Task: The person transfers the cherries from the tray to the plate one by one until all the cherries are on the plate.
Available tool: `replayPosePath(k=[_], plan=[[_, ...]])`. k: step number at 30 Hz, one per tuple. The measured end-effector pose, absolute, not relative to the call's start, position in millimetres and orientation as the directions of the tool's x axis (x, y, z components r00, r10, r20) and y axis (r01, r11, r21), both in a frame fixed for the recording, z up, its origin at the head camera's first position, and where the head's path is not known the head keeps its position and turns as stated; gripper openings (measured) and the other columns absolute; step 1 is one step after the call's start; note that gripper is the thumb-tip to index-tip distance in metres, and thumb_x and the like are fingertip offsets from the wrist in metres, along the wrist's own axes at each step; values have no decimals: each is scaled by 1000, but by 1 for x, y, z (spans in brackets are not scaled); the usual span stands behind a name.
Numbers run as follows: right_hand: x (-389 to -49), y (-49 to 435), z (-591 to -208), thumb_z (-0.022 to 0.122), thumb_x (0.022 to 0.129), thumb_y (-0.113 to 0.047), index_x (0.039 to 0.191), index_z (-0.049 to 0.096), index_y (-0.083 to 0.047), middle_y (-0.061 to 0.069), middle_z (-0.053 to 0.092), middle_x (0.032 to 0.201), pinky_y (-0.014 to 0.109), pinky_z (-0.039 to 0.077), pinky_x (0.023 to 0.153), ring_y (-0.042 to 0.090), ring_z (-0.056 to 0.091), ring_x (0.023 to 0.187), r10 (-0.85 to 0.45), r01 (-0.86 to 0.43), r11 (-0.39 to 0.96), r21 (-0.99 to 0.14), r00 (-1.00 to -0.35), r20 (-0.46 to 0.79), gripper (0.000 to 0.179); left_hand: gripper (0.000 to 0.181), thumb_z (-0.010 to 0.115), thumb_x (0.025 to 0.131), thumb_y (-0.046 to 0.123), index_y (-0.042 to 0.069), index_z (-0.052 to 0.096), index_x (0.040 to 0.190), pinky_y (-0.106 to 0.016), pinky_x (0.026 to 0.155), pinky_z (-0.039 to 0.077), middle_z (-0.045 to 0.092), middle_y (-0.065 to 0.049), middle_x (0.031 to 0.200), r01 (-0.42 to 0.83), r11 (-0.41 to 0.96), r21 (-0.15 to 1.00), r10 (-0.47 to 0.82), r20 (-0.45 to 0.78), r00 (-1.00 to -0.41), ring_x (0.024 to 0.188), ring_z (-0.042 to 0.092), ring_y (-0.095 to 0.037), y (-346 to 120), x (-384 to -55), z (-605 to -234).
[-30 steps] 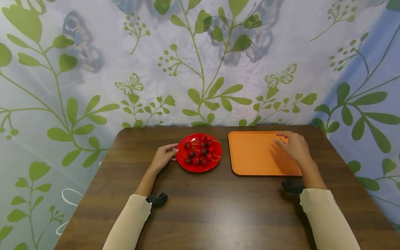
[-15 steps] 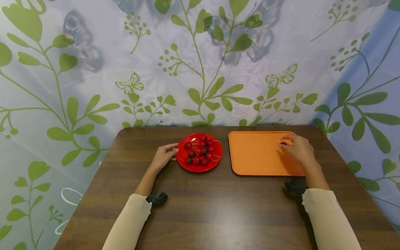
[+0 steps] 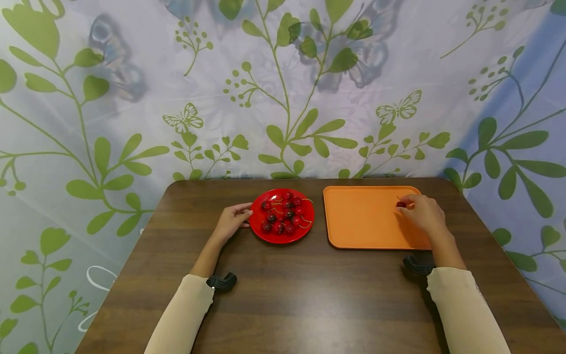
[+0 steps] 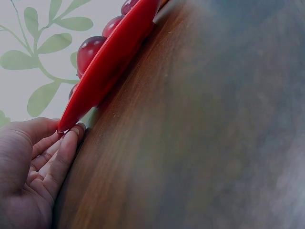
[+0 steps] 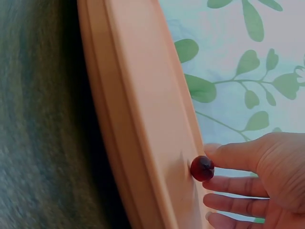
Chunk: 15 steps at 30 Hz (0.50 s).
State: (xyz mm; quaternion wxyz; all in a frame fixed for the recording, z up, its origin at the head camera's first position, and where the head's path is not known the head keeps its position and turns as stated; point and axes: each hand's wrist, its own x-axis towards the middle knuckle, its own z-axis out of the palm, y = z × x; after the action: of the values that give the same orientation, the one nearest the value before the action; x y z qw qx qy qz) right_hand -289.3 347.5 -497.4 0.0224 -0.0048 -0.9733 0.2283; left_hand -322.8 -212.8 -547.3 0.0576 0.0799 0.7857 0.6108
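On the table lies a round red plate (image 3: 277,239) heaped with several dark red cherries (image 3: 289,214), some with stems. My left hand (image 3: 231,221) pinches the plate's left rim, its thumb on top and fingertips underneath; in the left wrist view the plate (image 4: 107,67) is seen edge-on. To the right, an orange tray (image 3: 362,219) lies flat. Over its right part, my right hand (image 3: 422,212) holds a single cherry (image 3: 401,204). The right wrist view has this cherry (image 5: 202,168) between thumb and index fingertip, close to the tray surface, the other fingers loosely extended.
The brown wooden table (image 3: 309,295) spreads toward me, its far edge by a patterned cloth backdrop (image 3: 283,88). A narrow strip of table separates plate and tray. Each wrist wears a black device (image 3: 223,281).
My right hand has shifted slightly right and down over the tray, and the cherry at its fingertips has come into clearer view. The left hand and plate have stayed put.
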Motion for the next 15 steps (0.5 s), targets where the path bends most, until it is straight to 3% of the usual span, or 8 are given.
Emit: replayPosePath(k=[8,15], plan=[[-290,345,-499,72,96,-27,113,73,-4,22,70,107,62,49,77,46,60,98,44,3,893,-449,-996,82,29,39,66,101,15,3,62,138,-27,67,63,71,-18,110,49,236,970,195,1,-981,74,69,-12,-213,-324,-546],[-290,343,-500,76,93,-26,107,73,-4,19,72,100,62,49,74,45,60,95,54,12,898,-439,-995,82,27,43,64,102,15,0,57,142,-36,73,64,69,-21,115,37,225,974,217,-13,-976,78,69,-12,-215,-325,-547]])
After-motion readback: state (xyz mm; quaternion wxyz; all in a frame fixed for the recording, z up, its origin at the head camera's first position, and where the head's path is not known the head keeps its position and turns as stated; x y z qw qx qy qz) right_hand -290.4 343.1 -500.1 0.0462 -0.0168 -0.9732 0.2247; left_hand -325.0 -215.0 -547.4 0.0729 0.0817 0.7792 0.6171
